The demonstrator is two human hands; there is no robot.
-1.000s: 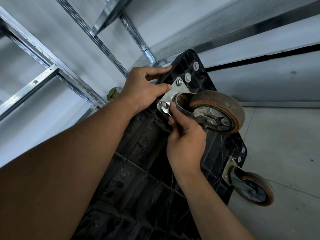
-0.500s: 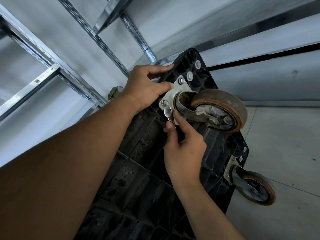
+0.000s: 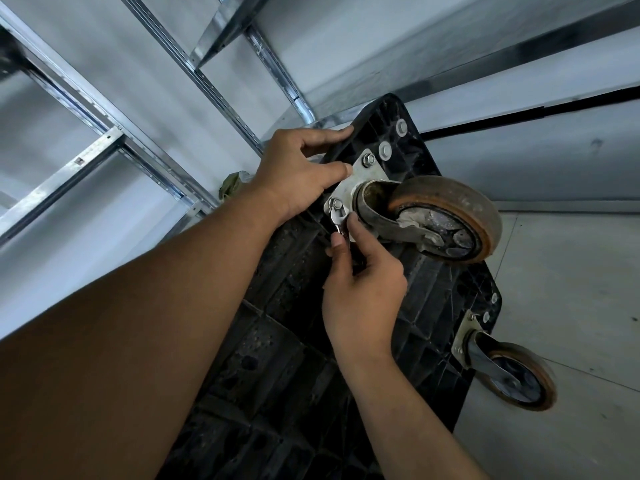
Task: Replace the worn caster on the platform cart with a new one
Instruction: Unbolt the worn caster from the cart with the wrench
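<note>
The black plastic platform cart (image 3: 298, 341) stands tipped up on edge, ribbed underside toward me. A worn caster (image 3: 446, 220) with a dirty orange-brown wheel is bolted near the cart's top corner by a steel mounting plate (image 3: 367, 178). My left hand (image 3: 298, 171) grips the cart's top edge, its thumb pressed against the plate. My right hand (image 3: 363, 289) pinches a small metal wrench (image 3: 337, 220) whose head sits on the plate's lower-left nut (image 3: 335, 203). The wrench handle is mostly hidden by my fingers.
A second caster (image 3: 512, 375) is mounted at the cart's lower right corner, over the grey tiled floor (image 3: 571, 289). Metal shelving uprights (image 3: 145, 154) and a white wall stand behind the cart. A green object (image 3: 230, 187) lies behind the cart's left edge.
My right hand has slid down from the caster's fork and the wrench handle has swung downward on the lower-left nut. The caster wheel shifted a little right. My left hand has stayed put.
</note>
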